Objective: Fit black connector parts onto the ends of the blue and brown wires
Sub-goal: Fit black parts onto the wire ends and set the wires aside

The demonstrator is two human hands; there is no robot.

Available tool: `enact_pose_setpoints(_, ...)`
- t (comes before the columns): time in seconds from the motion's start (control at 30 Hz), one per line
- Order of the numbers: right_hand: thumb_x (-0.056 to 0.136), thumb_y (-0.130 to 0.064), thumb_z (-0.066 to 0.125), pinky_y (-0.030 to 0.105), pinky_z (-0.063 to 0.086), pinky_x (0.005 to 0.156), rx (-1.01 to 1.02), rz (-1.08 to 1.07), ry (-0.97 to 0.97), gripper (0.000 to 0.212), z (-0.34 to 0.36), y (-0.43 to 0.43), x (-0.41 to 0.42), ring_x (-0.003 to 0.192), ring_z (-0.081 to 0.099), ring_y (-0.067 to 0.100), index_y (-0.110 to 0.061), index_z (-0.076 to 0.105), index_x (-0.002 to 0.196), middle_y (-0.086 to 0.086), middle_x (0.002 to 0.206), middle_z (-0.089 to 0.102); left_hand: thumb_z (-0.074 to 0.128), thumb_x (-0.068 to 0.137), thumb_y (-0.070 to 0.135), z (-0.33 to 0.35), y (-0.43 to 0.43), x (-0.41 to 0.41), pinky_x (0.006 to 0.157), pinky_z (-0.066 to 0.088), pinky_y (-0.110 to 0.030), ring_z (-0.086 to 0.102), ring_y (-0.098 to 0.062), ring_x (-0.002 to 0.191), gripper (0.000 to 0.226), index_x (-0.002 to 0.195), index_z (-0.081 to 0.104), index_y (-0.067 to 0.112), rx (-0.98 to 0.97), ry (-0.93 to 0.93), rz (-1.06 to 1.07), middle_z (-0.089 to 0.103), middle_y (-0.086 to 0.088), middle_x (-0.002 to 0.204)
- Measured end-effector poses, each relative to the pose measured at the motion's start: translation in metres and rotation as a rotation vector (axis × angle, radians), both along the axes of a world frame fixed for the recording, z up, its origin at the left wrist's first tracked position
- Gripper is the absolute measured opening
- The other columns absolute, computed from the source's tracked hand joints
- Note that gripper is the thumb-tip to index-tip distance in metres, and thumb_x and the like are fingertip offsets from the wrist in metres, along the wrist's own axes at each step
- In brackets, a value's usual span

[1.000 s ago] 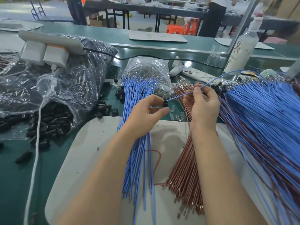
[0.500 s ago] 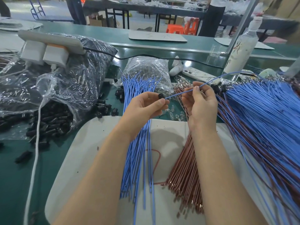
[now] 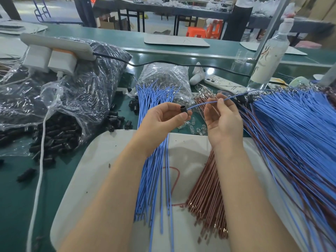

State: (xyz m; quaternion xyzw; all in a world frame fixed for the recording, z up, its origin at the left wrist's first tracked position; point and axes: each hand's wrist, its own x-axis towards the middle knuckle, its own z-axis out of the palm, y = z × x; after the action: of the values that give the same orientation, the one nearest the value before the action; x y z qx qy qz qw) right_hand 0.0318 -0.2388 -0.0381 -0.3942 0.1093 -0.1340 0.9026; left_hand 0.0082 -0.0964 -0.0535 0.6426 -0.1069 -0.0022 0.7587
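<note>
Far left, a clear plastic bag (image 3: 76, 99) spills loose black connectors (image 3: 54, 137) onto the green bench (image 3: 18, 188). My left hand (image 3: 163, 120) pinches one connector (image 3: 183, 109) between thumb and fingertips, open mouth up. My right hand (image 3: 223, 119) pinches a single blue wire (image 3: 200, 104) between thumb and forefinger, its tip meeting the connector's lower end. Whether the tip is seated inside, I cannot tell. The risks, as I judge them: the thin wire buckles if I push from a grip this far back, the tip catches the rim and bends, or the small connector slips from my pinch. At right, the wire runs back into a tangled heap of blue and brown wires (image 3: 291, 128), which could drag on it.
</note>
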Motion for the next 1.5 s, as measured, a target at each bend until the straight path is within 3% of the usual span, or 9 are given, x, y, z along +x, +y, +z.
enact_pose_setpoints(0.13,0.099,-0.006,0.045,0.019,0.050,0.061,-0.401,-0.151,-0.102,0.019,-0.001,0.001,-0.003,0.065,0.060,0.008,-0.017,0.059,0.091,0.000,0.076,0.063,0.066,0.087,0.009,-0.007,-0.003,0.004,0.083,0.051,-0.020,0.066,-0.008,0.085,0.017,0.088,0.060,0.026,0.407,-0.105,0.228,0.069,0.008,0.088)
enact_pose_setpoints(0.3,0.098,-0.006,0.047,0.021,0.050,0.064,-0.561,-0.204,-0.231,0.018,0.004,0.006,-0.007,0.066,0.058,0.007,-0.018,0.059,0.091,-0.003,0.075,0.063,0.062,0.087,0.005,-0.009,-0.001,0.007,0.075,0.048,-0.009,0.064,-0.003,0.084,0.021,0.088,0.060,0.025,0.442,-0.171,0.322,0.065,0.013,0.085)
enact_pose_setpoints(0.67,0.097,-0.002,0.046,0.025,0.049,0.065,-0.667,-0.232,-0.317,0.018,0.005,0.011,-0.011,0.065,0.056,0.009,-0.016,0.057,0.093,-0.001,0.075,0.061,0.062,0.088,0.010,-0.009,-0.002,0.005,0.073,0.047,-0.013,0.058,0.004,0.080,0.014,0.093,0.061,0.022,0.565,-0.204,0.358,0.061,0.019,0.082)
enact_pose_setpoints(1.0,0.096,-0.003,0.049,0.021,0.051,0.065,-0.642,0.025,-0.173,0.022,-0.004,0.016,-0.005,0.066,0.061,0.007,-0.017,0.061,0.084,-0.001,0.072,0.065,0.061,0.089,0.010,-0.005,-0.009,0.002,0.074,0.042,-0.008,0.057,-0.005,0.080,0.014,0.101,0.068,0.012,0.611,-0.325,0.339,0.066,0.004,0.090)
enact_pose_setpoints(1.13,0.091,-0.005,0.058,0.031,0.053,0.083,-0.774,0.194,-0.131,0.026,-0.004,0.023,-0.008,0.077,0.064,0.007,-0.023,0.067,0.074,-0.008,0.074,0.068,0.060,0.092,0.014,-0.001,-0.009,0.001,0.080,0.050,-0.023,0.064,-0.010,0.085,0.016,0.106,0.068,0.011,0.518,-0.302,0.337,0.070,0.001,0.094)
enact_pose_setpoints(1.2,0.094,-0.015,0.057,0.040,0.054,0.090,-0.704,0.306,-0.121,0.017,-0.001,0.026,-0.012,0.090,0.067,0.016,-0.024,0.069,0.089,-0.004,0.086,0.071,0.059,0.092,0.015,0.004,-0.011,-0.002,0.082,0.053,-0.033,0.067,-0.016,0.087,0.017,0.106,0.067,0.009,0.375,-0.254,0.332,0.071,-0.003,0.094)
enact_pose_setpoints(1.3,0.098,-0.029,0.051,0.040,0.058,0.080,-0.781,0.459,-0.072,0.032,0.005,0.034,-0.020,0.090,0.069,0.022,-0.023,0.050,0.130,0.007,0.097,0.070,0.057,0.094,0.016,0.009,-0.013,-0.002,0.062,0.051,-0.032,0.064,-0.020,0.070,0.013,0.098,0.067,0.009,0.078,-0.099,0.343,0.069,-0.008,0.084)
enact_pose_setpoints(1.4,0.098,-0.015,0.050,0.023,0.045,0.057,-0.954,0.426,-0.252,0.027,0.019,0.036,-0.034,0.053,0.054,0.004,-0.016,0.045,0.125,-0.006,0.058,0.059,0.053,0.096,0.028,0.011,-0.007,0.001,0.061,0.035,-0.025,0.048,-0.012,0.061,0.022,0.081,0.063,0.015,-0.261,0.151,0.236,0.058,-0.005,0.071)
enact_pose_setpoints(1.5,0.092,-0.005,0.049,0.016,0.039,0.052,-1.102,0.734,-0.513,0.029,0.040,0.035,-0.054,0.050,0.049,-0.001,-0.025,0.052,0.112,-0.015,0.056,0.057,0.050,0.093,0.045,0.004,0.003,0.006,0.067,0.033,-0.020,0.043,-0.001,0.069,0.039,0.065,0.069,0.025,-0.191,0.195,0.179,0.058,0.014,0.065)
